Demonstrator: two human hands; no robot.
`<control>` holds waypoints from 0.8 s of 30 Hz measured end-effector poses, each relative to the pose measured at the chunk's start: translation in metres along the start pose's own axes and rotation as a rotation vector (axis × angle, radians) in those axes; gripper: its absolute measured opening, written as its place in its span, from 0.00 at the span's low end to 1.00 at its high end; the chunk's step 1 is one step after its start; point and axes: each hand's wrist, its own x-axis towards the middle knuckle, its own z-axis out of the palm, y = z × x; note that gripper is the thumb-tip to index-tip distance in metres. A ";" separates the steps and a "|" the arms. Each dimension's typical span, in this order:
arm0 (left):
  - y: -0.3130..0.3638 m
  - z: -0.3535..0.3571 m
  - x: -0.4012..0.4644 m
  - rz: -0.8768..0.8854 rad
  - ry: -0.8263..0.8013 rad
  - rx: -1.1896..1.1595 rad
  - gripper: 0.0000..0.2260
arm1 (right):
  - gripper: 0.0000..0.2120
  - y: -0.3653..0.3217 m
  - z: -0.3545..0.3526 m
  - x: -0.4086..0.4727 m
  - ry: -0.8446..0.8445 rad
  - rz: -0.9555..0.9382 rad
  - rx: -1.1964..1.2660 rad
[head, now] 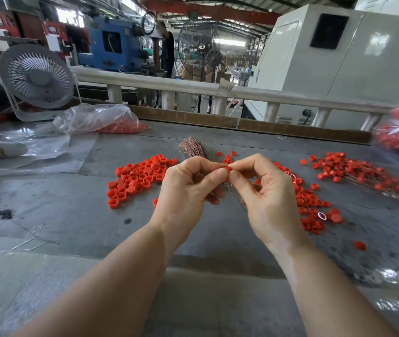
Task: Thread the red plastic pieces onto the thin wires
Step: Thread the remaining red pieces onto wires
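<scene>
Just fingers point(220, 175) pinching red cap point(227, 169); lettering unreadable

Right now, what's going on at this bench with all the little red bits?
A person is working bare-handed at a grey table. Both the left hand and the right hand pinch one red cap between their fingertips, with thin wires hanging below it. A bundle of wires lies just behind. Loose red caps sit to the left, and caps already on wires lie to the right.
</scene>
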 end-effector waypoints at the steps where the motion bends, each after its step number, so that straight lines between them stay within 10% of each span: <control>1: 0.000 0.000 0.000 0.006 -0.003 0.004 0.04 | 0.09 -0.001 0.000 0.000 -0.001 0.007 0.008; 24: -0.004 0.000 0.004 -0.185 -0.025 -0.352 0.15 | 0.12 -0.001 0.001 0.002 0.123 -0.009 -0.085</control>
